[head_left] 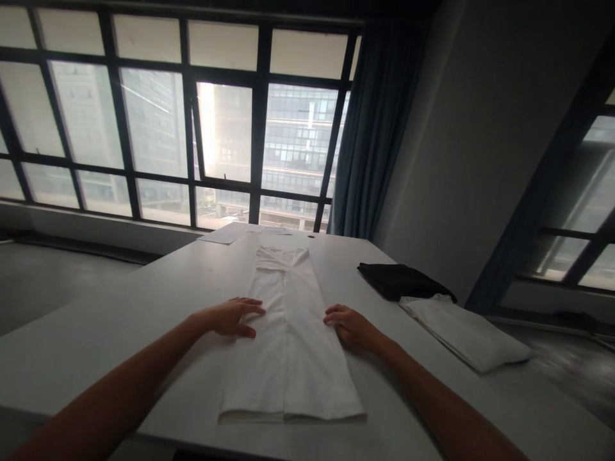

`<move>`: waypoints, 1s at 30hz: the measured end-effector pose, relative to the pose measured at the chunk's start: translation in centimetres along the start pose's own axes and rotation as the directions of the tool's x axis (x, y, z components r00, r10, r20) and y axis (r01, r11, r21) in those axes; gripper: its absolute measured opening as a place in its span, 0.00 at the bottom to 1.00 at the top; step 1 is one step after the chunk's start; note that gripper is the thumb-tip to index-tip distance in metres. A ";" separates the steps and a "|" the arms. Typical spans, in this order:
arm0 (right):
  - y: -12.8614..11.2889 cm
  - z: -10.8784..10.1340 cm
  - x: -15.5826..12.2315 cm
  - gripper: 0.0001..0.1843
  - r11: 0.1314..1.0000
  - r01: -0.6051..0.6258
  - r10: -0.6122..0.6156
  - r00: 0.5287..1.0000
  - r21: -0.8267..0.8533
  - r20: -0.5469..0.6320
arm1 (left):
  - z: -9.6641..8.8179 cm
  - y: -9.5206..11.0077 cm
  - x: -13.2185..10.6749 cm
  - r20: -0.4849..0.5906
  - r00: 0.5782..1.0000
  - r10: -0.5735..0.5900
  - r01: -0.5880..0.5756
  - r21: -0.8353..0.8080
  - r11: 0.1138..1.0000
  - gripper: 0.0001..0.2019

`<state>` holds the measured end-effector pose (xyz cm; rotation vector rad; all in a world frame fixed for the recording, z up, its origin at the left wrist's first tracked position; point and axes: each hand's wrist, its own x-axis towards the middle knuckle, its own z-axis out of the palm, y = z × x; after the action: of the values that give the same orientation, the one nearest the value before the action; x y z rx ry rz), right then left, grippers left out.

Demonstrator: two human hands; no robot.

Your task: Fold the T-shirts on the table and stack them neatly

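Observation:
A white shirt (293,365) lies flat in front of me, folded into a long strip. Its two sides meet along a line down the middle, and the hem faces me. My left hand (233,318) rests at the strip's left edge with fingers spread, thumb and fingertips over the cloth. On the opposite edge, my right hand (354,328) touches the fabric with slightly bent fingers. Neither hand appears to grip the shirt. The far end of the strip shows creased, overlapping layers.
The shirt is on a white table (192,397). To the right lie a folded black garment (401,280) and a folded white garment (468,331), touching each other. Sheets of paper (225,233) lie at the far edge, near the windows and a blue curtain (372,141).

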<state>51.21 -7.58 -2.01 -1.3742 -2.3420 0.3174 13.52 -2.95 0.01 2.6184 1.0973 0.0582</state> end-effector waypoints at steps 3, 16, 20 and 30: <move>0.3 -0.6 -0.4 0.22 1.000 0.016 -0.016 1.000 0.015 0.012 | -0.8 0.1 -1.2 0.059 0.991 0.116 -0.107 -0.141 0.984 0.32; -3.7 -3.5 -1.9 0.20 0.991 -0.004 -0.036 0.955 0.135 0.295 | 0.1 2.2 -2.1 0.109 0.921 0.374 -0.344 -0.223 0.912 0.30; -4.2 -2.9 -1.9 0.11 0.967 0.051 -0.120 0.956 0.252 0.268 | 0.0 2.8 -1.8 0.157 0.877 0.453 -0.379 -0.355 0.855 0.22; -4.1 -4.7 -2.1 0.13 0.934 0.042 -0.172 0.923 0.355 0.344 | -2.0 1.9 -2.8 0.134 0.878 0.460 -0.282 -0.631 0.722 0.19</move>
<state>51.06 -11.48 3.35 -1.0824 -2.4864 0.9774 12.53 -5.68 2.71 2.1264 0.3383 0.0956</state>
